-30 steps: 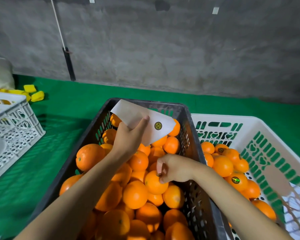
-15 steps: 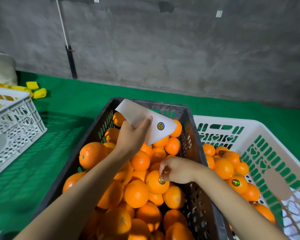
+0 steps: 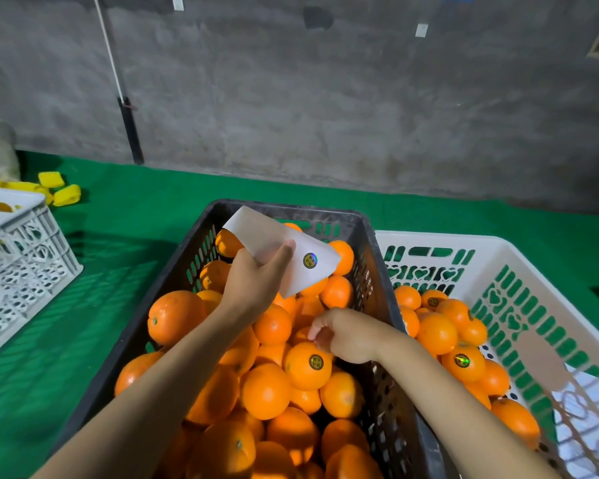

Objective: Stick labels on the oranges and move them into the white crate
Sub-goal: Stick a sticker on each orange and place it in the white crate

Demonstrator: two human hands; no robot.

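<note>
A black crate (image 3: pixel 377 271) in front of me is full of oranges. My left hand (image 3: pixel 256 281) grips a white label sheet (image 3: pixel 277 250) above the crate's far end; one round label (image 3: pixel 310 260) remains on the sheet. My right hand (image 3: pixel 343 337) hovers with loosely curled fingers just above an orange (image 3: pixel 300 371) that carries a fresh label (image 3: pixel 315 361), and holds nothing. To the right stands the white crate (image 3: pixel 533 295) with several oranges, some labelled, such as one orange (image 3: pixel 463 364).
Another white crate (image 3: pixel 25 257) stands at the left on the green mat (image 3: pixel 118 216). Yellow pieces (image 3: pixel 61 190) lie behind it. A grey concrete wall (image 3: pixel 360 98) with a dark pole (image 3: pixel 130 129) closes the back.
My right hand pressed a label onto the orange and has lifted off it, so the label now shows. The left hand with the sheet has stayed in place.
</note>
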